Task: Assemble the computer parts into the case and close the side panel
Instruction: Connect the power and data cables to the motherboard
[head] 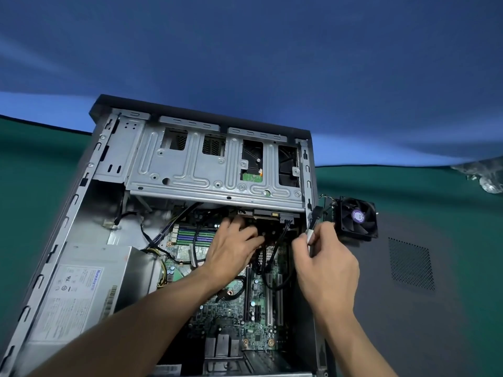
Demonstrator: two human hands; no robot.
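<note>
The case (81, 213) lay open on the green desk (435, 186), so closing it was the last step and not yet begun. The side panel (408, 281), dark with a vent grille, lay flat on the desk just right of the case, off and waiting. Inside, the power supply (81, 295) sat at the lower left, the drive cage (212, 164) spanned the top with a drive in it, and the motherboard (245, 308) was in place with memory fitted. The cooler fan (356, 217) stood outside the case, beside its right wall, so it likely was left to mount. The left hand (234, 248) reached under the cage with curled fingers among black cables; whether it gripped one could not be told. The right hand (326, 268) pinched a cable connector (311, 232) at the case's right edge, apparently still unplugged.
</note>
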